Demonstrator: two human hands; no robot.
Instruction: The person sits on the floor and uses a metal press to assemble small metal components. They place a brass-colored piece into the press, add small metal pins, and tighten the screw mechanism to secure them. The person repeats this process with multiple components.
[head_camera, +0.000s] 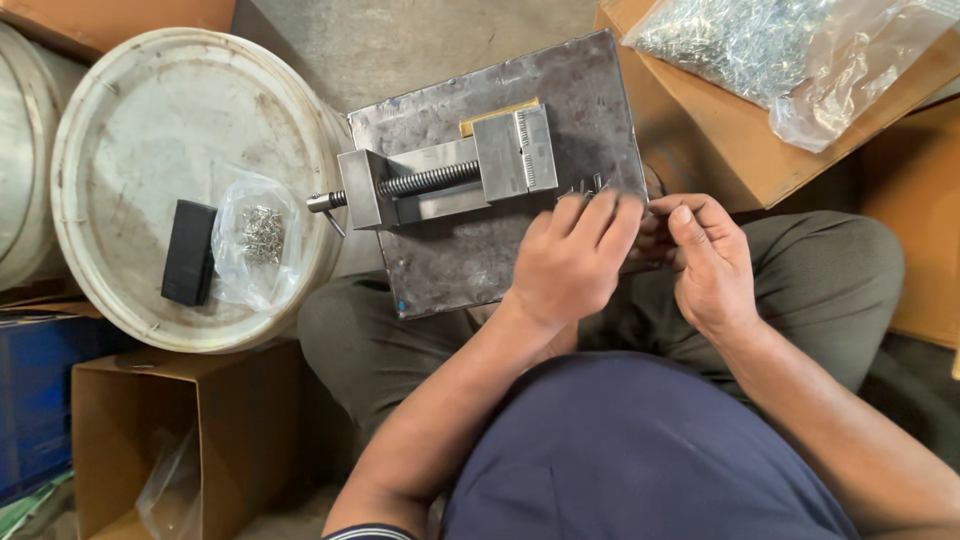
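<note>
A steel plate (470, 255) rests on my lap and carries a small machine vise (450, 175) with a threaded screw and a yellowish piece at its far jaw. A few small metal pins (585, 187) lie on the plate beside the vise jaw. My left hand (572, 262) sits at the plate's right edge, fingers curled over those pins and touching them. My right hand (708, 262) is just to the right of it, fingers bent inward, pinching something small that I cannot make out.
A white bucket lid (150, 120) at left holds a black box (188, 252) and a clear bag of small metal parts (258, 238). A cardboard box (780, 140) at upper right holds a bag of shiny pins (745, 40). An open carton (180, 440) stands at lower left.
</note>
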